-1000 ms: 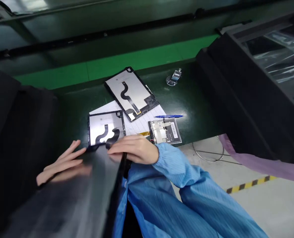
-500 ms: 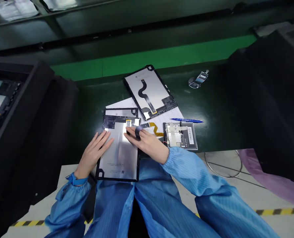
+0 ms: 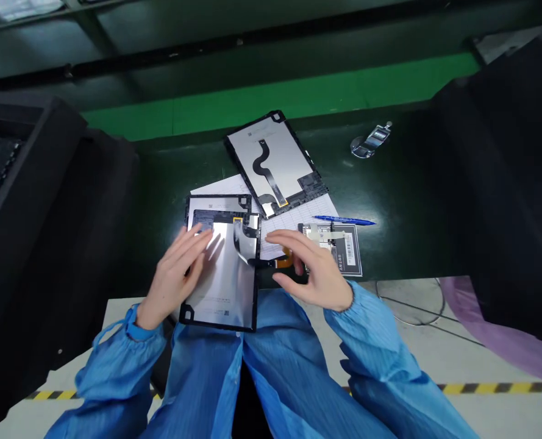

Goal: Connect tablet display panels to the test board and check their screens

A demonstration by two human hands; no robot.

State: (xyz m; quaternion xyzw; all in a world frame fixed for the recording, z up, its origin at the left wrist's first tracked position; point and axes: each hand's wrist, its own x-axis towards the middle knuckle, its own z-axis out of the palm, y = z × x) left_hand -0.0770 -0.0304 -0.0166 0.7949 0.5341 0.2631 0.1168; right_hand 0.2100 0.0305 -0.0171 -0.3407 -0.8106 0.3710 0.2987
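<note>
Dark green workbench, grey floor with hazard tape.

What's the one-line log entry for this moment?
left hand: flat on near panel | right hand: open, beside cable | far panel: partly on paper

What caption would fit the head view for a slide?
Left hand rests flat on a tablet panel; right hand, open, is beside its flex cable; a second panel lies behind.

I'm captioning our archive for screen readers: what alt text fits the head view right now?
A person in blue sleeves rests the left hand flat on an open tablet at the edge of a dark green table, the right hand spread over its flex cable. A second open tablet, paper and a blue pen lie behind.
</note>
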